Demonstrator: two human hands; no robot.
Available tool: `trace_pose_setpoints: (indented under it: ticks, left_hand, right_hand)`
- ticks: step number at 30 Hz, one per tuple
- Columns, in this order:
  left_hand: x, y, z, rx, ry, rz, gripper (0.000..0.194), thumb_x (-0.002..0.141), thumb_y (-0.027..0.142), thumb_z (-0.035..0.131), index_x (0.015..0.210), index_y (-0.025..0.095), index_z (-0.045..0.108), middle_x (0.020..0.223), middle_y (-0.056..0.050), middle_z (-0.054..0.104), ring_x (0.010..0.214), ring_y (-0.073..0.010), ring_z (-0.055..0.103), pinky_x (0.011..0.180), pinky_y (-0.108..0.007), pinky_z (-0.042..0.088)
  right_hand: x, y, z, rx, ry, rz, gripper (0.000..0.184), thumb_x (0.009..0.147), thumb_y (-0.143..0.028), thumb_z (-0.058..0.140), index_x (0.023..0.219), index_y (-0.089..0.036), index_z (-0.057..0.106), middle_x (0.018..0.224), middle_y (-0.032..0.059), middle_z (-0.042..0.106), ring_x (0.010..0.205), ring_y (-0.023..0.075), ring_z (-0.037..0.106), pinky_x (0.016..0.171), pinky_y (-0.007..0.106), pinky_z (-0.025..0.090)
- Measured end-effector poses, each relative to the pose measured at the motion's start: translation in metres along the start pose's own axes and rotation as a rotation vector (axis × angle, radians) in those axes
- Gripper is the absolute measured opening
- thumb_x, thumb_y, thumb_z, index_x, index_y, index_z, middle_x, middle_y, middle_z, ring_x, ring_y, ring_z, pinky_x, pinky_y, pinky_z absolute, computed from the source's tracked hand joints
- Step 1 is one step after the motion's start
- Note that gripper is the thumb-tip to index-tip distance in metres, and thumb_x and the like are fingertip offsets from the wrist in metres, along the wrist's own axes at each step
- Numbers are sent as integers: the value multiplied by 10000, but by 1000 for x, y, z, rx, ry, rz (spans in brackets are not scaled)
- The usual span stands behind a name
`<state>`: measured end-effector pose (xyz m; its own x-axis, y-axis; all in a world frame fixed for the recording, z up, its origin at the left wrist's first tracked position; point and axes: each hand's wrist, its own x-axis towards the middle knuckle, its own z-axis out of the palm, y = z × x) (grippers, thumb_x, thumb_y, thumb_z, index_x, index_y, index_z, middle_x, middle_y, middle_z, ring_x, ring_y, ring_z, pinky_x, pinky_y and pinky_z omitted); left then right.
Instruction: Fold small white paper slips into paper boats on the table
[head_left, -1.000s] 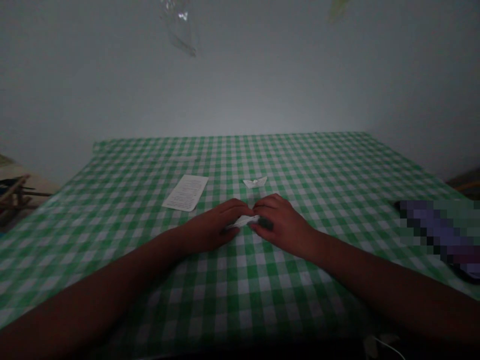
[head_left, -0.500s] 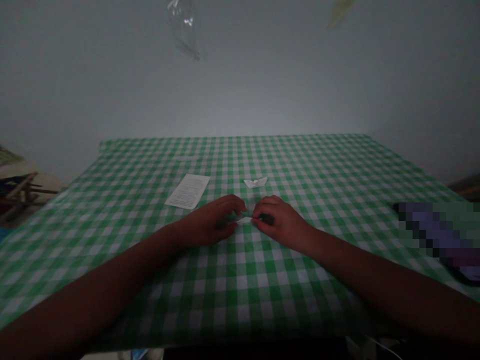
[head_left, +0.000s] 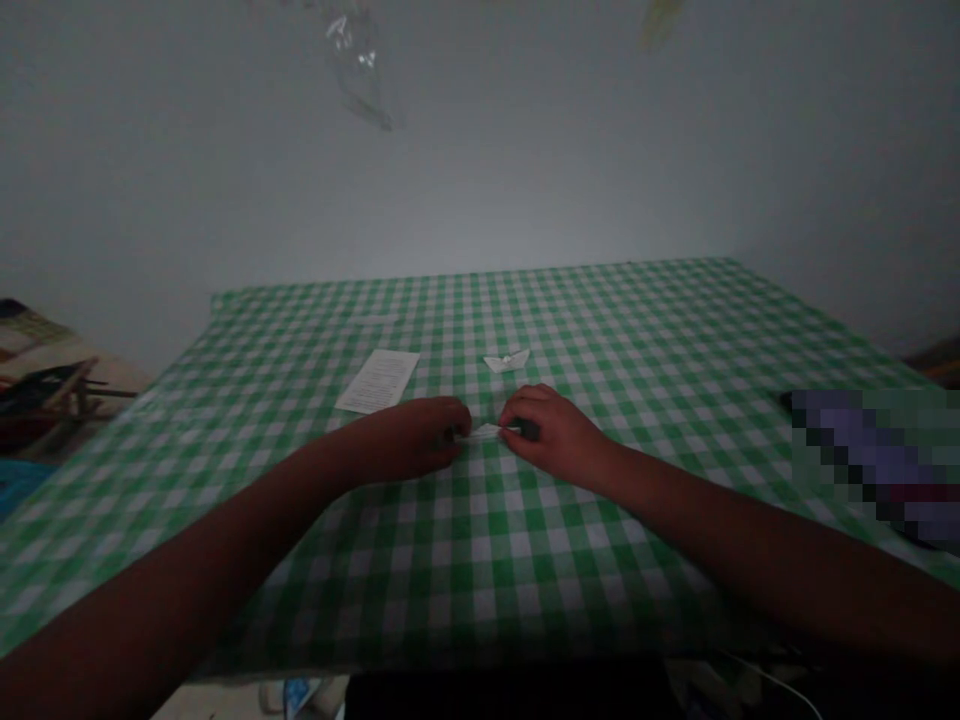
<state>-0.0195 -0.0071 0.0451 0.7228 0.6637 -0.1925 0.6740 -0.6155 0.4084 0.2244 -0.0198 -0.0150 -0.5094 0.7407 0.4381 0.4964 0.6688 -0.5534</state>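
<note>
Wall (head_left: 480,160): pale, plain, rising beyond the paper boat (head_left: 507,362), well apart from it.
Tablecloth (head_left: 645,345): green and white check, spread under the paper boat and out to both sides of it.
Phone-like thing (head_left: 870,450): well to the right of the paper boat, on the tablecloth; masked by coarse blocks, so its identity stays unsure.
Left hand (head_left: 420,437): nearer the wearer than the paper boat and to its left; fingers curled in at the left end of a small paper (head_left: 486,431). Fingertips partly hidden; cannot tell whether they pinch it or merely rest against it.
Right hand (head_left: 551,435): nearer the wearer than the paper boat and slightly to its right; thumb and fingers pinch the right end of the small paper.
Printed sheet (head_left: 379,380): left of the paper boat, lying flat, lines of text too small to read.
Small paper, place: between the two hands, on the wearer's side of the paper boat, not touching it; white, narrow, low.
Step in hand (judged): shaping or creasing the small paper, right hand steadying.
Next move calls for (judged): light, exact fingertip pressure, both ends kept controlled; so thin a piece probably crumples or slips easily.
</note>
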Motion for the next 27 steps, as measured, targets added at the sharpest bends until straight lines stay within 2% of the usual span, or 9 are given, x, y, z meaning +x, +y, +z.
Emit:
trace_pose_setpoints:
  ticks: [7, 16, 27]
  left_hand:
    - [2, 1, 13, -38, 77, -52, 149, 901, 285, 535, 1014, 194, 571, 951, -30, 617, 824, -178, 586, 729, -295, 444]
    - [-1, -7, 23, -47, 138, 61, 143, 939, 253, 518, 1063, 203, 569, 1000, -35, 597, 892, -176, 580, 797, -304, 459]
    - [-1, -10, 24, -108, 158, 165, 165, 991, 249, 468, 1070, 199, 604, 1090, -60, 564, 991, -184, 571, 908, -340, 475]
  right_hand:
    - [0, 0, 3, -5, 1, -57, 146, 830, -146, 705, 954, -206, 655, 990, 50, 662, 974, 198, 590, 901, 361, 467]
    - [2, -2, 2, -2, -10, -69, 107, 830, -136, 706, 890, -197, 642, 999, 61, 653, 984, 201, 587, 899, 367, 469]
    - [0, 0, 3, -12, -36, -82, 66, 835, -142, 704, 866, -197, 681, 1023, 64, 656, 993, 205, 583, 907, 383, 477]
